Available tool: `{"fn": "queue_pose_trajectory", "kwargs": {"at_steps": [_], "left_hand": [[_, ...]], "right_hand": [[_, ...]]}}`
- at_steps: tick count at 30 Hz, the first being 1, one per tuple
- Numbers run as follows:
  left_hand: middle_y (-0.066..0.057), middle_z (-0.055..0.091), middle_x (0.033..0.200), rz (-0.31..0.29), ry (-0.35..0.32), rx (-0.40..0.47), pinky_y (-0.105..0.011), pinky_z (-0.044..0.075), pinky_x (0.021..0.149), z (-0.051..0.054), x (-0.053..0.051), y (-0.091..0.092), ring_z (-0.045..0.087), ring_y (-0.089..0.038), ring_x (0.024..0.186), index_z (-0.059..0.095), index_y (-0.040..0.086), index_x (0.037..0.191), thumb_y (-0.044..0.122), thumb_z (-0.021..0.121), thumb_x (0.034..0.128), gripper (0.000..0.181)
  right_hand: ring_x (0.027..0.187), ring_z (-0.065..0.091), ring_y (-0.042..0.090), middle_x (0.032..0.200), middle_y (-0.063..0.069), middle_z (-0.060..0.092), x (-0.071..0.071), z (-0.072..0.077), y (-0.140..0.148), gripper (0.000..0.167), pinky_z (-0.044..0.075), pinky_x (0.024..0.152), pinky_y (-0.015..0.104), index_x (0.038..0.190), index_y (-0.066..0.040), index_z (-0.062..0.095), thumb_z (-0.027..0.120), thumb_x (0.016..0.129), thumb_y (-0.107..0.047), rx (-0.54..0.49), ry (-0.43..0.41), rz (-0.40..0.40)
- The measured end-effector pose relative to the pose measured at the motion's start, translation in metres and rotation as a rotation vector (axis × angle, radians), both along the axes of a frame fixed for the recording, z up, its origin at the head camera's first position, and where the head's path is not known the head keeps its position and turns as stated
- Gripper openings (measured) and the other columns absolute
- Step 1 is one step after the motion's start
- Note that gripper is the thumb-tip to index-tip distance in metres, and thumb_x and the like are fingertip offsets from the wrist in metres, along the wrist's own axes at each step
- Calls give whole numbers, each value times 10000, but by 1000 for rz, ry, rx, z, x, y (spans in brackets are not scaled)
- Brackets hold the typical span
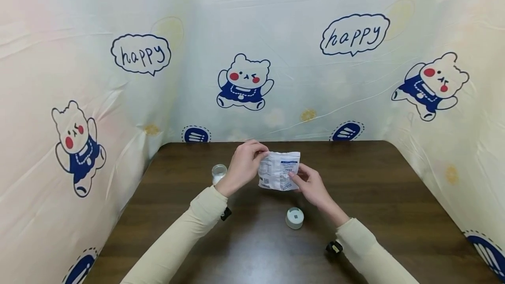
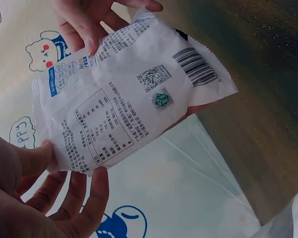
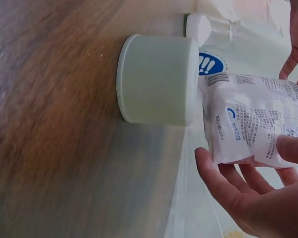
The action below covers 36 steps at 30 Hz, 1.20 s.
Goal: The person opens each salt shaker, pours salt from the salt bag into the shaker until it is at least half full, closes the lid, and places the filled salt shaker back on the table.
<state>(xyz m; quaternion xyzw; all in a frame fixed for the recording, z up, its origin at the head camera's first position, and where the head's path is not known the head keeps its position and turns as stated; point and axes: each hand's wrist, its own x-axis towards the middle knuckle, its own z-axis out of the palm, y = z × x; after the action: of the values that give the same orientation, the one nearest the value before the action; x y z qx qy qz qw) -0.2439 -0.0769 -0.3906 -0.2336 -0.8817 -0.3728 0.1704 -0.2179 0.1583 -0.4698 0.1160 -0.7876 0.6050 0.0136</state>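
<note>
Between my hands, above the table, is a white plastic packet (image 1: 278,172) printed with blue and black text. Its barcode, QR code and a small table of text face the left wrist view. My left hand (image 1: 243,165) pinches the packet by its upper left corner. On the other side, my right hand (image 1: 312,184) holds the right edge with the thumb on the printed face. Below the packet stands a pale, translucent round lid (image 1: 294,218). A clear glass jar (image 1: 219,171) with something white inside stands behind my left wrist, partly hidden by it.
Everything rests on a dark brown wooden table (image 1: 252,240). A pale curtain (image 1: 292,82) with printed bears and the word "happy" surrounds the table at the back and both sides.
</note>
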Motion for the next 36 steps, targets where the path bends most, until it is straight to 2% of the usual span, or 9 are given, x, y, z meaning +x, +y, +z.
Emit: {"fn": "queue_pose_trajectory", "kwargs": {"at_steps": [8,11,21,25,31,36], "left_hand": [[-3,703,978,-7,0,-23,-306,557,779,-2,-4,10,621,-154,862,810,101,1046,105,760,983,81],[2,703,981,-3,-19,-30,-304,554,776,-3,-6,15,618,-149,861,810,106,1056,122,751,993,87],[-2,698,983,-17,-46,-12,-306,552,802,-3,-13,37,617,-154,868,809,106,1062,132,743,1000,94],[-2,692,982,-28,-56,-13,-302,549,801,-6,-14,43,615,-151,869,809,102,1059,129,743,1000,93],[-3,702,1001,-61,-56,-10,-280,547,802,-8,-15,56,616,-147,875,808,99,1078,136,739,1004,108],[12,686,966,-89,-48,-16,-247,529,759,-9,-16,67,600,-133,842,806,101,1068,153,736,1007,106]], "right_hand": [[1014,694,378,1220,244,686,-2,-3,10,345,603,736,584,1383,-3,626,647,1072,-151,17,-4,-13],[1015,697,392,1231,260,680,-3,-3,14,359,601,728,592,1401,3,609,638,1076,-146,12,-7,-1],[1016,699,409,1238,286,667,-4,-3,31,359,607,723,565,1393,30,586,623,1084,-149,7,-5,-3],[1033,696,386,1242,273,669,-3,-5,36,399,608,755,546,1398,21,579,690,1043,-122,36,6,-11],[1057,694,381,1236,240,684,-3,-11,49,521,620,764,404,1375,4,596,835,919,-75,113,50,-30],[1083,691,381,1238,222,694,-6,-11,61,569,580,903,495,1367,4,605,877,873,-68,177,92,-60]]}}
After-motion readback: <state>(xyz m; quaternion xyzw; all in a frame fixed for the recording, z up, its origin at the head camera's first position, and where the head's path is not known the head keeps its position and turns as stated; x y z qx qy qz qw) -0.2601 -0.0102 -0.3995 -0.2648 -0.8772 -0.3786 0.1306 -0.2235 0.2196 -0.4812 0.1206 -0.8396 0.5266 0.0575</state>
